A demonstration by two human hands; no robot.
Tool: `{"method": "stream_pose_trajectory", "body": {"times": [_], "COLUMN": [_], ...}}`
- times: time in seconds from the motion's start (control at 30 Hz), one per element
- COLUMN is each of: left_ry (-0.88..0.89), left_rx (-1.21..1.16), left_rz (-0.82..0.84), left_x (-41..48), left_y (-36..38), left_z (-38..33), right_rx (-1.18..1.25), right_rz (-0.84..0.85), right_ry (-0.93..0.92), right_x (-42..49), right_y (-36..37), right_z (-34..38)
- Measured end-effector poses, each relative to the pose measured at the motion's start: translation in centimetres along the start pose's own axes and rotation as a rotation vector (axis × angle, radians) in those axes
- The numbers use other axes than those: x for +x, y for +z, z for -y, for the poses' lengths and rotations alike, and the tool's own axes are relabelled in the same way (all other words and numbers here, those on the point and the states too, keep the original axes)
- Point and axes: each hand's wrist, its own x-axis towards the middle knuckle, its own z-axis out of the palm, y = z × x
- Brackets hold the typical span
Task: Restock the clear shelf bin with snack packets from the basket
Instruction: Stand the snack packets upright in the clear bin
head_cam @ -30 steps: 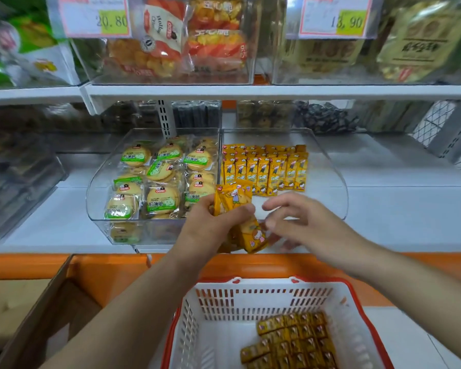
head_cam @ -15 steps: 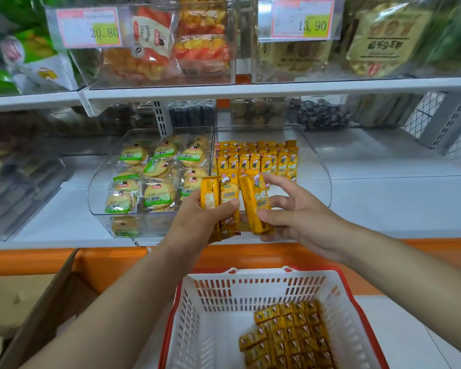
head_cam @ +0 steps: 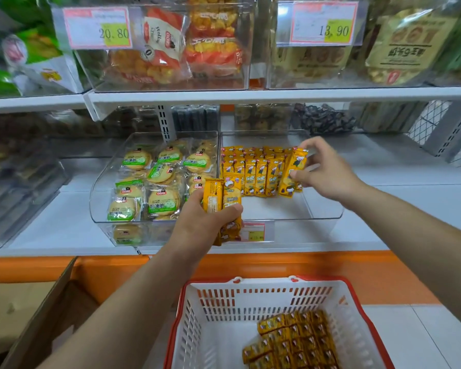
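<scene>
The white shelf [head_cam: 410, 209] carries the clear bin [head_cam: 274, 207].

At eleven o'clock I read 20.80, dark digits on the yellow patch of the left price tag [head_cam: 97, 27], which is clipped to an upper clear bin [head_cam: 171, 85]. At one o'clock the right price tag [head_cam: 322, 23] reads 13.90 the same way. The small front tag [head_cam: 253, 231] on the clear shelf bin [head_cam: 322, 209], dead centre, is too small to read. I can't make out the characters on the yellow snack packets [head_cam: 261, 177] or the green-labelled biscuit packs [head_cam: 163, 201].
</scene>
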Motion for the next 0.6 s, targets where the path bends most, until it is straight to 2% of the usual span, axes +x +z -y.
{"method": "stream_pose_trajectory", "body": {"times": [0.3,0.43,0.6], "left_ry": [0.009,0.002,-0.01], "left_rx": [0.035,0.048,0.033], "left_rz": [0.023,0.013,0.026], "left_x": [1.0,1.5,1.9], "left_y": [-0.2,-0.2,0.0], "left_z": [0.5,0.8,1.0], "right_rx": [-0.455,-0.475,-0.357], "right_rz": [-0.097,-0.116,-0.093], "right_ry": [0.104,0.141,0.197], "right_x": [7.4,8.7,9.1], "right_y": [4.8,5.4,5.5], "right_z": [-4.8,-6.2,-6.9]}}
